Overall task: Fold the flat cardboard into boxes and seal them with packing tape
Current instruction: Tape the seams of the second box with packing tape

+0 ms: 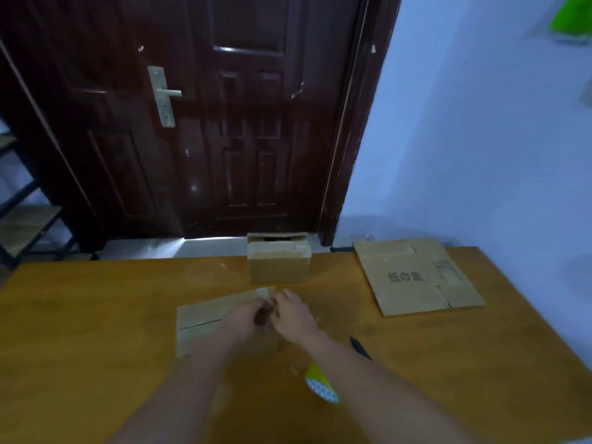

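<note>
1. The left hand (246,315) and the right hand (293,315) meet just below the middle of the frame, knuckles nearly touching, fingers of both curled inward around something small and dark between them. It is blurred, so what it is cannot be told; a pale strip, perhaps tape (264,293), stands up just above the fingertips.
2. Both hands sit over the right end of a cardboard box (205,318), which lies on the table left of centre. A dark seam line runs across its top face.
3. Both bare forearms reach in from the bottom edge and converge toward the hands.
4. Between the forearms, low in the frame, lies a yellow object (320,382) with a white patterned end; its kind is unclear.
5. Just right of the right wrist, a dark pen-like item (360,347) rests on the wood.
6. Above the hands, at the table's far edge, stands a folded box (278,264) with its top flaps partly open.
7. In the right half of the frame, a flat cardboard sheet (416,277) with printed characters lies unfolded, well apart from the hands.
8. All of these rest on a wooden table (96,331) filling the lower frame.
9. Behind it, a dark door (224,123) with a metal handle (163,96) fills the upper left; a pale wall (480,139) takes the upper right.
</note>
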{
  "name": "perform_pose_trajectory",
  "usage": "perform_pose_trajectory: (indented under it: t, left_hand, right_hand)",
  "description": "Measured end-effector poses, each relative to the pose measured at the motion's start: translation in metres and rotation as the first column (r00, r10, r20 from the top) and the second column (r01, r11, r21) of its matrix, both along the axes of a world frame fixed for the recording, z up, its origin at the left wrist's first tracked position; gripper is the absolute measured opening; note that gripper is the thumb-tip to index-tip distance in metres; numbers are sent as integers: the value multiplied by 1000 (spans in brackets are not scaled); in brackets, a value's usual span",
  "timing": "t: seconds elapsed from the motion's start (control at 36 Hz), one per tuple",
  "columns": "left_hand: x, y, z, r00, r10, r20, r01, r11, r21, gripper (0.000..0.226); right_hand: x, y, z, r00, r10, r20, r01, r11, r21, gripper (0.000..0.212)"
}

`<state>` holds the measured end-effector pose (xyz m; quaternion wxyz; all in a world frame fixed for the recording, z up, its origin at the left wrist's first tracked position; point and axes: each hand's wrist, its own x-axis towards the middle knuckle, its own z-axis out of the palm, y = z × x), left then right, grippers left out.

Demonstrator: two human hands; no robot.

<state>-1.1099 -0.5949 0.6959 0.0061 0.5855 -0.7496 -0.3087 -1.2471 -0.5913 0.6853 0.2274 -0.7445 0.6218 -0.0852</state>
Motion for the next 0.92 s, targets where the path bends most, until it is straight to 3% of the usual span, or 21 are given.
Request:
perform_pose_trajectory:
  t: [0.25,0.67,0.81,0.92]
  left_hand:
    - [-5,-8,-9,1000,5,20,-5,999,-38,37]
    - [-3,-12,-11,1000,-6,4,6,998,-66,42]
    - [-5,-13,-14,1000,16,9,-16,998,-66,36]
    - [-4,-13,-13,1000,14,12,-13,997,-75,35]
  right_hand:
    - [10,2,-2,997,-64,37,59,989,136,32]
    - [13,-3,-2,975,-161,152,123,964,234,28]
    - [9,-1,-2,936,-240,259,153,937,314,13]
    - [5,-2,-2,935,-241,260,156,938,309,10]
